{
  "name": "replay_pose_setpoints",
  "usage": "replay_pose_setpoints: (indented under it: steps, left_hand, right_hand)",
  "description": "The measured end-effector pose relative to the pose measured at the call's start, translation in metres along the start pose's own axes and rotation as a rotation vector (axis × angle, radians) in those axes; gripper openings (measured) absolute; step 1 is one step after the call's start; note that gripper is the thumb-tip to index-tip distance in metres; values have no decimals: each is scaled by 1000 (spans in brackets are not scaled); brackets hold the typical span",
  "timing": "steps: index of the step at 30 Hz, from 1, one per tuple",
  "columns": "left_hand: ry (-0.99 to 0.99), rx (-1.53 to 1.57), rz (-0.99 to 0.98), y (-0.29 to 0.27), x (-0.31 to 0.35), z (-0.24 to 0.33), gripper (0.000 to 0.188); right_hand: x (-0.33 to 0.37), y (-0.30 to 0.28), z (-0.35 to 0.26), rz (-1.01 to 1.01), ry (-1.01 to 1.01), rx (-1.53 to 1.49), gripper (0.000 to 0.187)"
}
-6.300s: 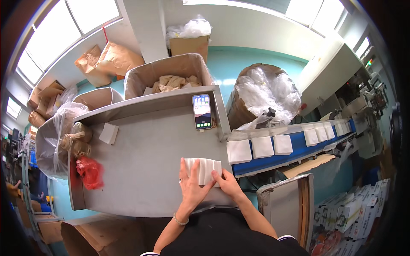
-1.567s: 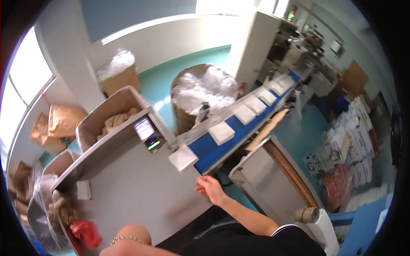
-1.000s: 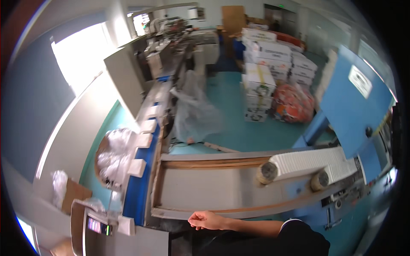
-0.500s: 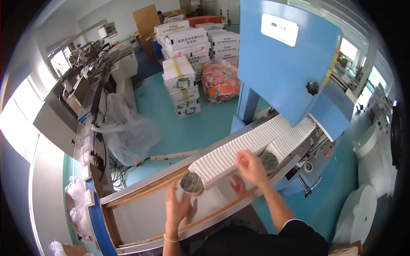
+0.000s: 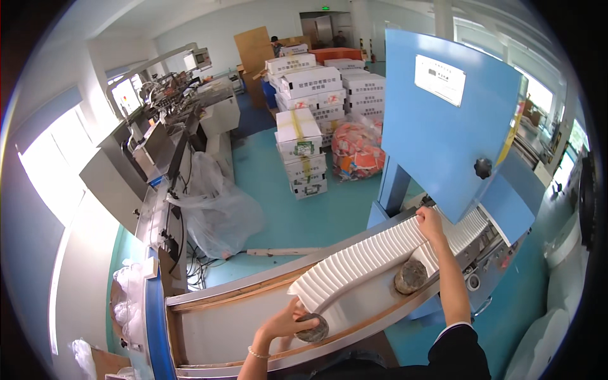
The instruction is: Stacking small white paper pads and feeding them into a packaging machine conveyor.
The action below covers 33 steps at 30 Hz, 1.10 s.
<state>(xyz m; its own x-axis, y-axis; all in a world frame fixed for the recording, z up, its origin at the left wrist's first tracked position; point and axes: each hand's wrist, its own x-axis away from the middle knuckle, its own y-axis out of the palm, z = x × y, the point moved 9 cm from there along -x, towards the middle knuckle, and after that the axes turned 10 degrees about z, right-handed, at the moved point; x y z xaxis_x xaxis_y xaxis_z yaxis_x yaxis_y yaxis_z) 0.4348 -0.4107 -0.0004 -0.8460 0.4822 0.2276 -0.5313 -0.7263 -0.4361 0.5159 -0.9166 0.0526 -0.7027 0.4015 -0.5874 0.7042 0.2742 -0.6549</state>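
A long row of white ridged pieces (image 5: 361, 261), packed close together, lies along the pale trough (image 5: 228, 329) in front of me. At its left end is my left hand (image 5: 283, 322), its thumb over a round mottled grey block (image 5: 314, 329) and its other fingers close to the row's end, partly hidden. My right hand (image 5: 430, 223) is closed at the far side of the row, near the blue machine; what its fingers pinch is too small to make out. A second round mottled grey block (image 5: 410, 277) sits against the near side of the row, below my right forearm.
The blue machine housing (image 5: 449, 120) with a black knob (image 5: 483, 168) stands over the row's right end. Beyond the trough are stacked white cartons (image 5: 301, 149), a clear bag of orange-red pieces (image 5: 358, 149), and a crumpled plastic sheet (image 5: 218, 212) beside machinery on the left.
My right hand has moved forward and right onto the row. The left block has shifted toward me along with my left hand. The right block has slid toward me. The view has shifted.
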Motion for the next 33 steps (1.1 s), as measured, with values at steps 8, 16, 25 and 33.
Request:
replay_pose_setpoints:
  steps: [8,16,25,33]
  left_hand:
    - [-107,234,177,0,-36,-37,65]
    - [22,729,409,-32,6,-10,54]
    - [-91,825,1014,-90,38,-78,57]
    - [-48,1080,1067,-139,124,-111,56]
  right_hand:
    - [-7,15,-7,-232,-130,143,13]
    - [22,45,-106,-346,-387,734,20]
    - [131,121,-125,-949,312,-339,84]
    - [175,73,-302,-892,448,-1092,83]
